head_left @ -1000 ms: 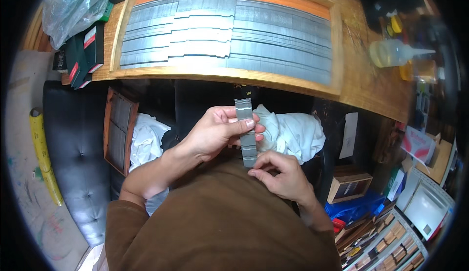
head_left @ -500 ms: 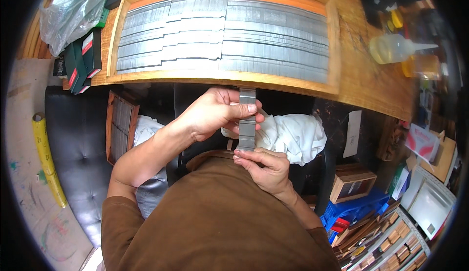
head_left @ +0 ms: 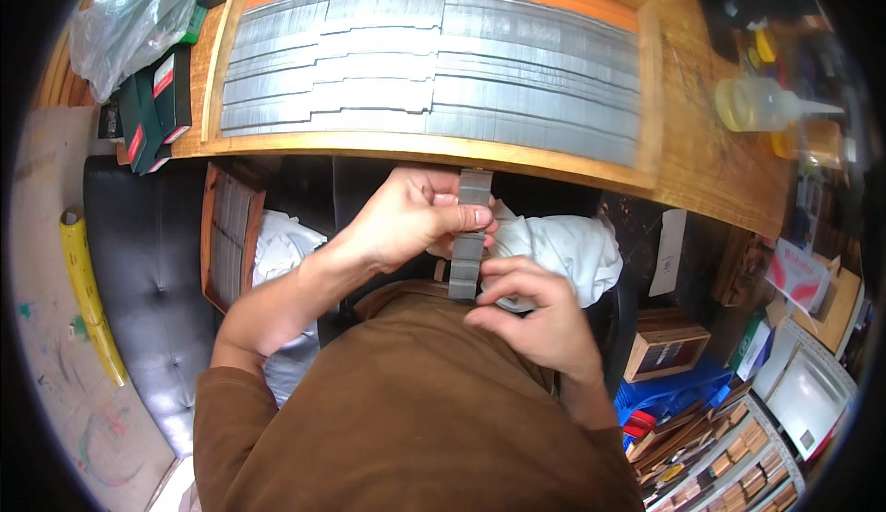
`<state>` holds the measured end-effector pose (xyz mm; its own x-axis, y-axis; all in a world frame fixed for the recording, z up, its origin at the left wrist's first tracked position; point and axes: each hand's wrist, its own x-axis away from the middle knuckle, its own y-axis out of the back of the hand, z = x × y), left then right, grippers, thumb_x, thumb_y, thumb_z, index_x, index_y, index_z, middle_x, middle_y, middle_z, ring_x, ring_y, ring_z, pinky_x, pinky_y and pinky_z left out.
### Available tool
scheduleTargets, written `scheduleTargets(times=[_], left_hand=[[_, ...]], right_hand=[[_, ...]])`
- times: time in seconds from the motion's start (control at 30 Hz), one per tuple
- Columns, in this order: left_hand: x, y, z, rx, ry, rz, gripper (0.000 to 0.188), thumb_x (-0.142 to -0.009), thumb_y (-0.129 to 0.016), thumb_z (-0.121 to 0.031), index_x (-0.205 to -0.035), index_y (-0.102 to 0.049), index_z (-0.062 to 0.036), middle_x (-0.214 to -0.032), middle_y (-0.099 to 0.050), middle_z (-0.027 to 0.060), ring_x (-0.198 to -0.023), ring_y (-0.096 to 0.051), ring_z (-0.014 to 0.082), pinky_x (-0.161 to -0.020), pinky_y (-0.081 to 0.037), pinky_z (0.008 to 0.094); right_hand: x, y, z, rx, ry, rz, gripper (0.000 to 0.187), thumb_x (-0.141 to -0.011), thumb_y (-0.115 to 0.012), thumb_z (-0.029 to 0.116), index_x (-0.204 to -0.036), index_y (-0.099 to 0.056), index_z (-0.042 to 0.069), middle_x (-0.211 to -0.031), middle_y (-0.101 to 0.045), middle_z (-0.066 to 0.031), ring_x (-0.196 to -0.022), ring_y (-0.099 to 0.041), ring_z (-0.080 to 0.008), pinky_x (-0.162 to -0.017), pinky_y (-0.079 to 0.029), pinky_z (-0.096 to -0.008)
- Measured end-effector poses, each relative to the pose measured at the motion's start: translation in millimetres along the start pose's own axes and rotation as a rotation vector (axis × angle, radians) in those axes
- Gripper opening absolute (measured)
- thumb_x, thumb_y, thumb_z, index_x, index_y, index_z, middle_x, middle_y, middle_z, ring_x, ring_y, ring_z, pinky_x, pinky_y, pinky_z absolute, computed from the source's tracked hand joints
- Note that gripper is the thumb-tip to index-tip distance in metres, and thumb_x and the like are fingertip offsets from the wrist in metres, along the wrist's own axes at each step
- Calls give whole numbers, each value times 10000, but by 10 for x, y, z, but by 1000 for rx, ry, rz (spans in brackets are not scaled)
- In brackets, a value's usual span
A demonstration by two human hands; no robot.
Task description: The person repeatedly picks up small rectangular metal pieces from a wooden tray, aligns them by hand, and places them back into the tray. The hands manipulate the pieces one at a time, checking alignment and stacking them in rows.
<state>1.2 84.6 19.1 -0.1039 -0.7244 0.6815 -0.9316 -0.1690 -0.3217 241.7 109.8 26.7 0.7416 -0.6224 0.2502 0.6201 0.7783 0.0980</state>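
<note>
Head view: the grey strip [head_left: 465, 267] probably wants a light, steady pinch that keeps its banded face straight and unbent. It lies across the left hand [head_left: 406, 221], pinched between thumb and fingers. Its lower end is just left of the right hand [head_left: 544, 323], whose thumb and forefinger are parted. Beyond, the tray [head_left: 425, 148] rests on the table [head_left: 738, 198].

Open passage: gap between thumb and bent fingers of right hand [head_left: 540, 323], just beside lower end of grey stack [head_left: 467, 277]; bare tabletop [head_left: 690, 138] between wooden tray [head_left: 554, 172] and squeeze bottle [head_left: 749, 104].
Obstructions: left hand [head_left: 415, 221], gripping stack's middle; tray's front wall, near stack's upper end; white cloth [head_left: 577, 254], right of stack; plastic bag [head_left: 138, 23] and dark boxes [head_left: 148, 111], left of tray.
</note>
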Motion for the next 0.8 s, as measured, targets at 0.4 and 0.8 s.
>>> scheduleTargets(times=[0.4, 0.8], left_hand=[[272, -212, 362, 345, -204, 14, 447, -983, -743, 11, -1414, -622, 8, -1106, -789, 128, -988, -782, 206, -859, -637, 310], [268, -230, 386, 353, -218, 23, 415, -980, -751, 3, -1380, -644, 16, -1103, -787, 122, -991, -781, 212, -842, -634, 306]], right_hand=[[-415, 231, -11, -1346, 271, 177, 684, -1011, -559, 667, -1381, -614, 94, -1612, -445, -218, -1607, -203, -436, -1207, -26, -836], [-401, 251, 6, -1348, 262, 151, 648, -1014, -568, 648, -1334, -636, 87, -1572, -481, -205, -1598, -220, -446, -1209, -11, -834]])
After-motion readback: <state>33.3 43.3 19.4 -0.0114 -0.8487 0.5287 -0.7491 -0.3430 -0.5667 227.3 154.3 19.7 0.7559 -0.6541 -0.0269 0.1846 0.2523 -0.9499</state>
